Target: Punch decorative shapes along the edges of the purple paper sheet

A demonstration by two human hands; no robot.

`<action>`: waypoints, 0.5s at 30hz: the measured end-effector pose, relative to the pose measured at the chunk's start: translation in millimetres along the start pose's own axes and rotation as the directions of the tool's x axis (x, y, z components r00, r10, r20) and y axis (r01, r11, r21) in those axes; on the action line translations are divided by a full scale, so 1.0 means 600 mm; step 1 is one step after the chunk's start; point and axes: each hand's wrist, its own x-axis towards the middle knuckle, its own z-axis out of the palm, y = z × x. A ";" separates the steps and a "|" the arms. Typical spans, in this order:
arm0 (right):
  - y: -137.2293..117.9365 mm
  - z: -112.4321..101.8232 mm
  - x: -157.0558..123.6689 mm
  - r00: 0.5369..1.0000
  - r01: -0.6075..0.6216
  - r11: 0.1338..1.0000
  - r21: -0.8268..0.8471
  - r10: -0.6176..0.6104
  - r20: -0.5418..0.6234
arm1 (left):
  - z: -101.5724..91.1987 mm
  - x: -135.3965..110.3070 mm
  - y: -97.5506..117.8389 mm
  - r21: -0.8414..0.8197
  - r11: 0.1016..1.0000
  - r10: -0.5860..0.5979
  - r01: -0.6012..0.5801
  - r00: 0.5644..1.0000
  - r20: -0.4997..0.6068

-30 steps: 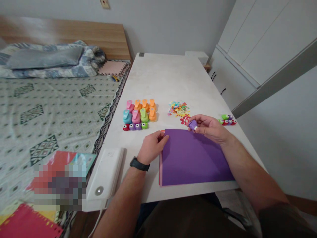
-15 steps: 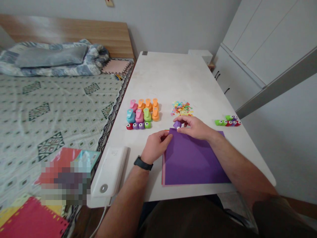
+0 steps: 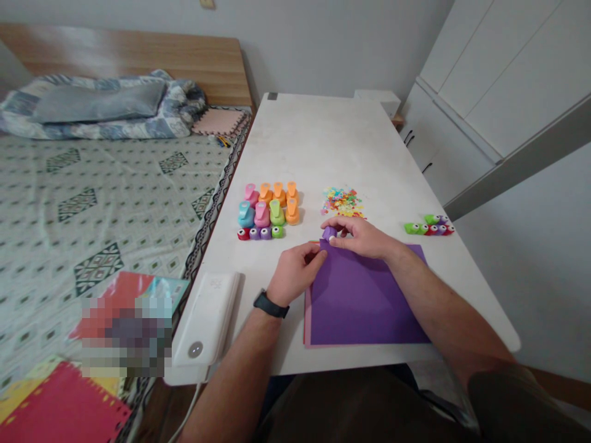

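My left hand point(image 3: 299, 269) pinches the upper left corner of a purple sheet of paper point(image 3: 364, 301), which lies on top of red and pink sheets. In my right hand point(image 3: 362, 237) is a small purple craft punch point(image 3: 329, 234), held between thumb and fingers at the sheet's top edge near that corner. Whether the paper sits in the punch's slot I cannot tell. Just beyond my right hand lies a scattered pile of colourful paper cut-outs point(image 3: 344, 201).
Larger lever punches point(image 3: 261, 213) and a row of small punches point(image 3: 265, 233) stand to the left. More small punches point(image 3: 429, 227) sit at the right edge. A white device with a cable point(image 3: 207, 317) occupies the table's near left; coloured paper point(image 3: 64, 400) lies on the bed.
The view has shifted slightly, so everything sits a little differently in the frame. Both hands keep their hold on the punch and the paper, with hardly any movement.
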 end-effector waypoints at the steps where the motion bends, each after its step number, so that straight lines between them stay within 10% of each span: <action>1: 0.000 0.000 0.000 1.000 -0.005 1.000 0.004 0.005 0.005 | 0.000 0.000 -0.001 0.001 1.000 0.000 0.000 1.000 -0.001; 15: -0.001 -0.013 -0.002 0.998 0.059 0.998 -0.032 -0.059 0.021 | 0.002 0.001 -0.006 -0.020 1.000 -0.023 0.023 1.000 0.008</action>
